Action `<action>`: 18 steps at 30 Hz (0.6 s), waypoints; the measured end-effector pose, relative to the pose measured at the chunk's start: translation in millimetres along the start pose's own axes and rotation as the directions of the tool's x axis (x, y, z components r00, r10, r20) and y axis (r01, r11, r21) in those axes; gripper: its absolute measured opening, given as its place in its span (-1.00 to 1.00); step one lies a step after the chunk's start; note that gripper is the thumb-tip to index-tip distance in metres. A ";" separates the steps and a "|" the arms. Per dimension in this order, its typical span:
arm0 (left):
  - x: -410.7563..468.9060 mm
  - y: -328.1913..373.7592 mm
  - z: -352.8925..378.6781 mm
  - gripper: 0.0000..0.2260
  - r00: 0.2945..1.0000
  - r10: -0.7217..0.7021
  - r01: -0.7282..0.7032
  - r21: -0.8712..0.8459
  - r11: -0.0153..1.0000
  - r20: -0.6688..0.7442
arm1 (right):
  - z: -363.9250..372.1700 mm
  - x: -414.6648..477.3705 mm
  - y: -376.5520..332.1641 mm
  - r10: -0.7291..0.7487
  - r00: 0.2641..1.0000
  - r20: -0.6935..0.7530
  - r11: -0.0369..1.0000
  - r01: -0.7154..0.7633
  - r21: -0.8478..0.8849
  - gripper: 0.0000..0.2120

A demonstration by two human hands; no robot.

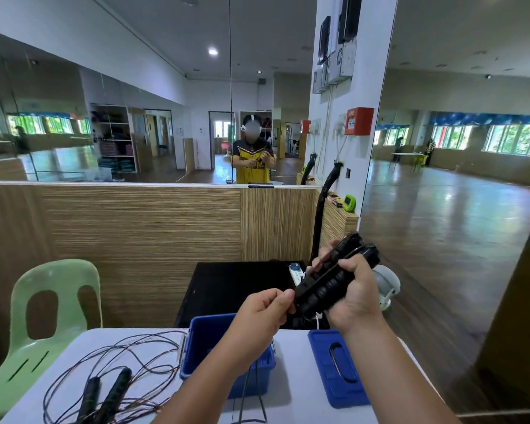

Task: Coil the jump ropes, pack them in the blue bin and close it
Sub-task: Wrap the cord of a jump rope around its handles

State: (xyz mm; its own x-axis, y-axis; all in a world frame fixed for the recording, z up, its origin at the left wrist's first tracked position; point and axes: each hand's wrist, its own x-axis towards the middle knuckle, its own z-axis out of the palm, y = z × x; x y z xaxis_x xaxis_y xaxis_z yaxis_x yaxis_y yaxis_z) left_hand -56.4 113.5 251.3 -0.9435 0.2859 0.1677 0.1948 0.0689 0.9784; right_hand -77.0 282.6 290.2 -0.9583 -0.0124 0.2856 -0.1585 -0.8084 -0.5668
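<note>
My right hand grips two black jump-rope handles side by side, raised above the table. My left hand pinches the thin rope close to the handles' lower end. Rope strands hang from my hands down over the open blue bin, which stands at the middle of the white table. The bin's blue lid lies flat to its right. A second jump rope, loose and tangled, lies at the table's left with its two black handles near the front edge.
A light green plastic chair stands left of the table. Behind the table are a wood-panelled partition and a black cabinet with a power strip. A large wall mirror reflects the room. Open wooden floor lies to the right.
</note>
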 end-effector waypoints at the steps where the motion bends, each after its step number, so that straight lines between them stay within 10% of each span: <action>1: -2.3 -1.4 0.4 -0.69 1.000 -0.005 0.005 -0.006 1.000 -0.001 | 1.9 -0.7 0.6 -0.007 1.000 0.012 1.000 0.006 0.021 -0.58; 18: -26.0 -21.1 29.2 -0.70 0.996 -0.049 0.070 -0.344 0.936 0.070 | 24.7 -19.9 11.9 -0.069 0.994 -0.081 0.962 0.088 0.260 -0.81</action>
State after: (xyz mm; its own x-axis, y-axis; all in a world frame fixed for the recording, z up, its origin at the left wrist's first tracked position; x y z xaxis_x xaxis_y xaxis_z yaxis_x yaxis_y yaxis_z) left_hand -28.1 132.5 222.8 -0.9307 0.3484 0.1111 0.0241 -0.2447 0.9693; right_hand -54.0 258.7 296.9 -0.9611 0.0911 0.2607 -0.1748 -0.9314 -0.3191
